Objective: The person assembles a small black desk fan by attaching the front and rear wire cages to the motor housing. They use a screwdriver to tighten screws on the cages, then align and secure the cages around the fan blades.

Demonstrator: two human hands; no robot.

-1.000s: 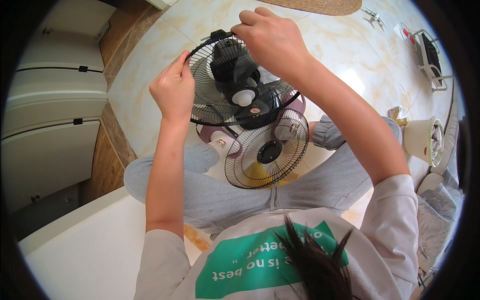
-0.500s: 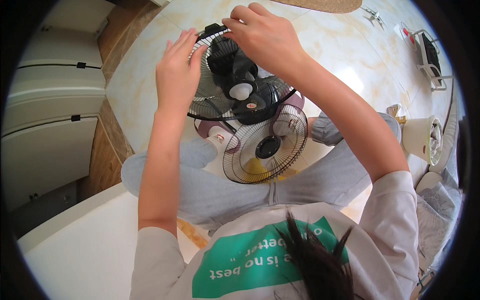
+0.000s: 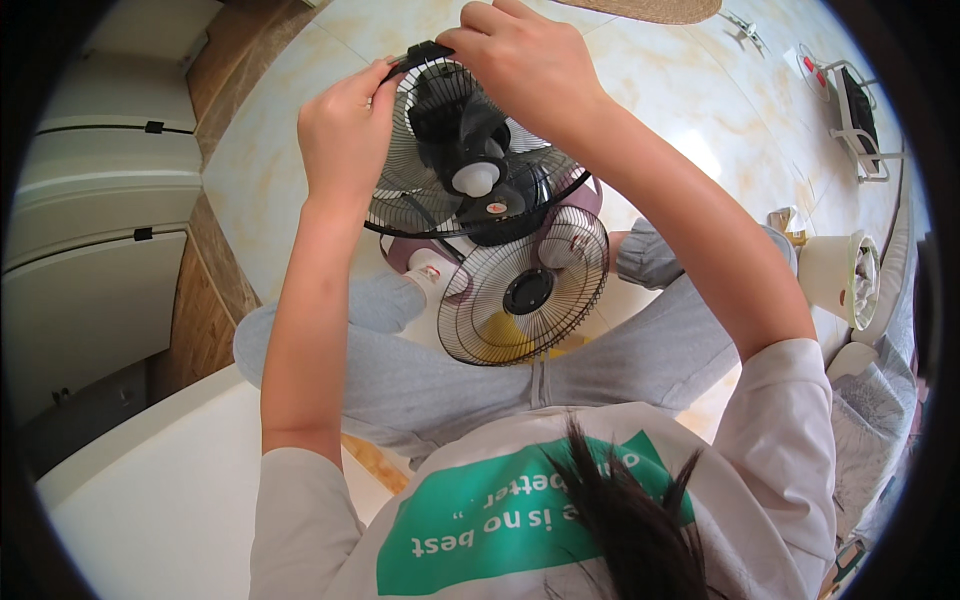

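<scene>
Fan clip (image 3: 428, 52) — btwn L+R fingers (image 3: 478, 44)

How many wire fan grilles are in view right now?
2. The upper grille has the left hand and right hand at its top rim. The lower grille is nearer the person's body. Any behind the arms or body would be hidden.
</scene>
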